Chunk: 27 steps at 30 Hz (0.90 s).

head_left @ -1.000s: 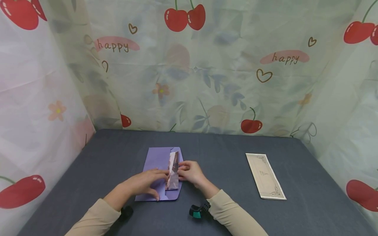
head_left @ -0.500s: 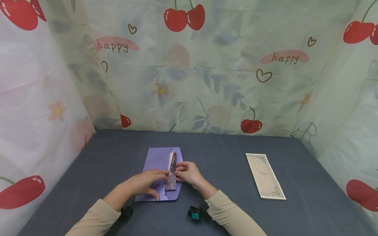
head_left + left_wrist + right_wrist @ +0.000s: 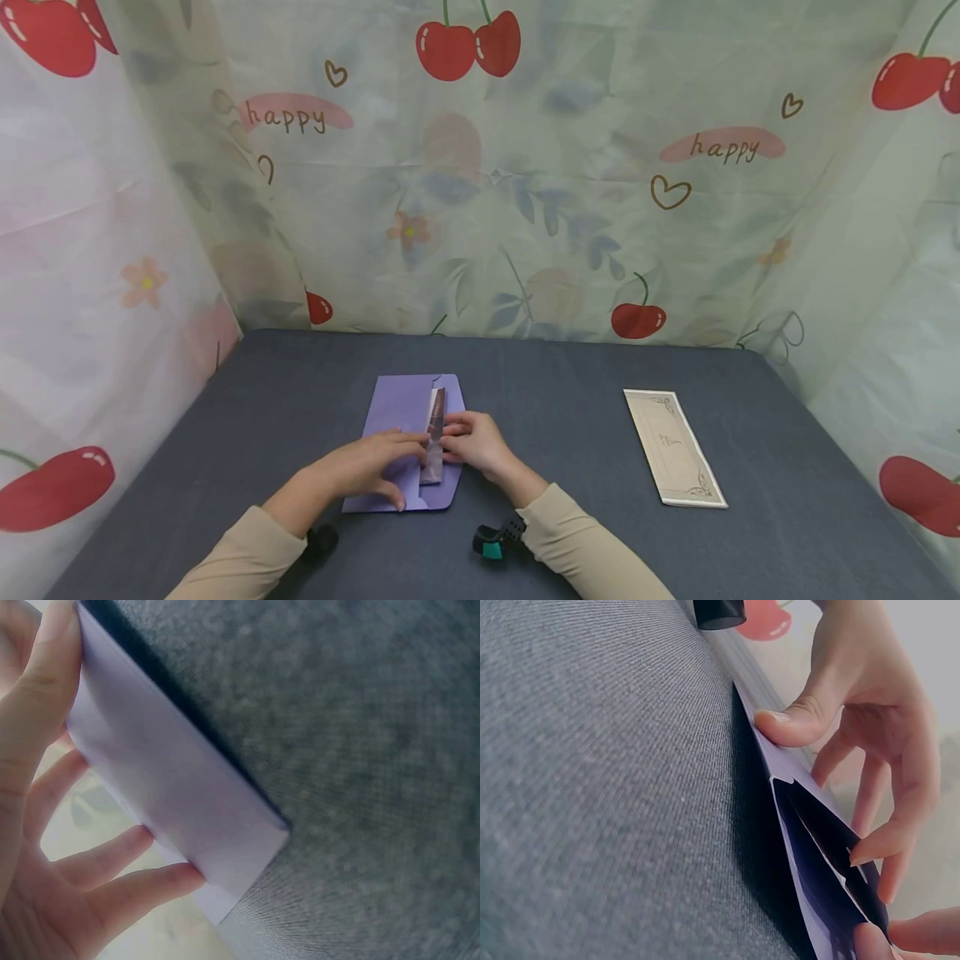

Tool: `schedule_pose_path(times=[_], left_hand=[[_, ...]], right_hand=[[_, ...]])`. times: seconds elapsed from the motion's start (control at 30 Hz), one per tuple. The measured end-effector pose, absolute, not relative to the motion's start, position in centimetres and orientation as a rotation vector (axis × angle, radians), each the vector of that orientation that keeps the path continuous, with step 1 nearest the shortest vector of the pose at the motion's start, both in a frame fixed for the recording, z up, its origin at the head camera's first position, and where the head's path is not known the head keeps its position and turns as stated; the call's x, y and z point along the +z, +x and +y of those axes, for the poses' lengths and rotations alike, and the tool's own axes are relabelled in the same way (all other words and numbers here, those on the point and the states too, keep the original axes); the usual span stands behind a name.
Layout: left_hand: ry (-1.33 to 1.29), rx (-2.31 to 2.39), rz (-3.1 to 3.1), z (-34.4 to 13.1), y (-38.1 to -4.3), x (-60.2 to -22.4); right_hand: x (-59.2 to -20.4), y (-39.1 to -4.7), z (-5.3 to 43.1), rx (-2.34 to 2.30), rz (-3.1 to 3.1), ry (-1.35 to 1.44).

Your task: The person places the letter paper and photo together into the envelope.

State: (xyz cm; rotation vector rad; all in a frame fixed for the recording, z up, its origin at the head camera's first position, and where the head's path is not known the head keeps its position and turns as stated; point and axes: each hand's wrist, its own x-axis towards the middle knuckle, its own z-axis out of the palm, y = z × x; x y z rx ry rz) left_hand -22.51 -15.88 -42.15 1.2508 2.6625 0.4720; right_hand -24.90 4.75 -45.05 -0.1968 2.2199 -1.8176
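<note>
A purple envelope lies on the dark table, its opening facing right. My left hand spans it, with the thumb at the near side and the fingers on the upper layer. In the right wrist view, the index finger of that left hand bends into the gaping opening. A printed card sticks partly out of the envelope; the rest of it is hidden inside. My right hand pinches the card's outer edge. Only its fingertips show in the right wrist view, at the lower right corner.
A long beige card with ornamental corners lies farther right on the dark cloth. A black strap with a green patch hangs at the right wrist. Patterned curtains enclose the table's back and sides.
My right hand has shifted slightly left, and the card has slid deeper into the envelope, so a narrower strip shows. The left hand and envelope have stayed put.
</note>
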Motion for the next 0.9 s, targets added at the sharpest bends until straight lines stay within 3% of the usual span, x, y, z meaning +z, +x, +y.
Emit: schedule_pose_path(times=[0.9], left_hand=[[1.270, 0.484, 2.665, -16.02, -22.61, -42.44]], right_hand=[[-45.12, -24.81, 3.81, -1.812, 2.185, -0.218]])
